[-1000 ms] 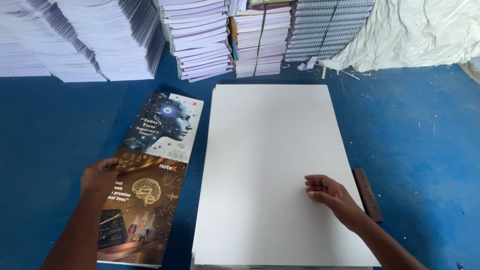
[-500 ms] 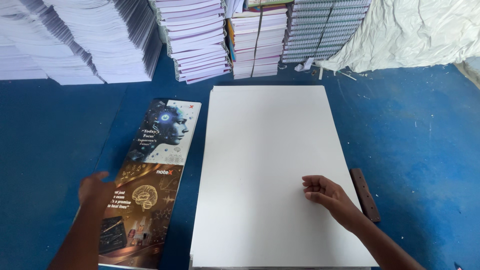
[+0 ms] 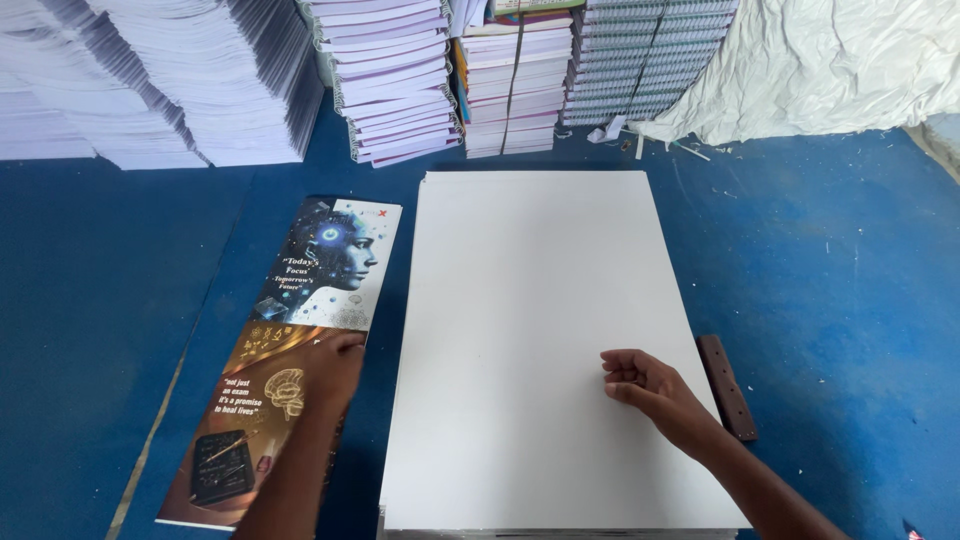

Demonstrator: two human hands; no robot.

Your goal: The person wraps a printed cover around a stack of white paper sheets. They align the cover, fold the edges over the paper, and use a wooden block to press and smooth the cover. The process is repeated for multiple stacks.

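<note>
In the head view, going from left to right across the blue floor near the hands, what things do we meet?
Printed cover strip → left hand resting on it → white sheet stack → right hand on the stack → brown wooden bar.

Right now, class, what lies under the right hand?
The right hand rests curled on a large white sheet, the top of a stack whose edges show at the near end. What the lower sheets look like is hidden.

your left hand (image 3: pixel 335 365) has slid from the left edge of the printed cover strip (image 3: pixel 290 350) across to its right edge, resting flat on it.
</note>
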